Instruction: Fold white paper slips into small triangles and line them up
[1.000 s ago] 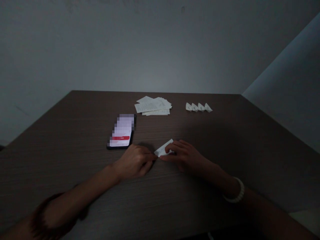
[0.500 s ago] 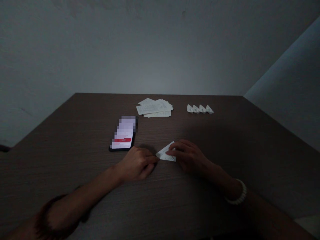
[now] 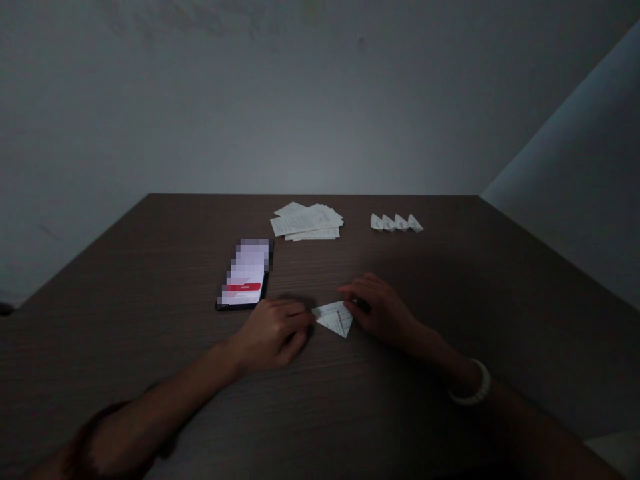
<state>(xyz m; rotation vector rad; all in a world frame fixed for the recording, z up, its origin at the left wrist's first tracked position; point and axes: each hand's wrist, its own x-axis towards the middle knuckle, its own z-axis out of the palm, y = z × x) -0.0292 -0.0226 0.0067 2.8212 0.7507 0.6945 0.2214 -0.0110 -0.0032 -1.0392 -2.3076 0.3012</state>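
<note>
A small piece of white printed paper (image 3: 336,320), folded into a triangle, lies low over the table between my hands. My left hand (image 3: 277,332) has its fingers curled in, with the fingertips closed at the paper's left corner. At the upper right corner, my right hand (image 3: 377,310) holds the paper's edge by the fingertips, while its index finger stretches out above the edge. The undersides of the fingers are hidden, so the exact grip is hard to see. Printed lines show on the paper's upper face.
A phone (image 3: 246,272) with a lit, blurred screen lies beyond my left hand. Farther back is a loose stack of printed paper slips (image 3: 307,221). To its right stands a row of several small folded paper triangles (image 3: 396,223). The brown table (image 3: 150,267) meets a pale wall (image 3: 320,100).
The folded paper has turned over, its point now facing toward me and different print showing. My right fingers have shifted from its face to its upper right edge. The view has tilted slightly.
</note>
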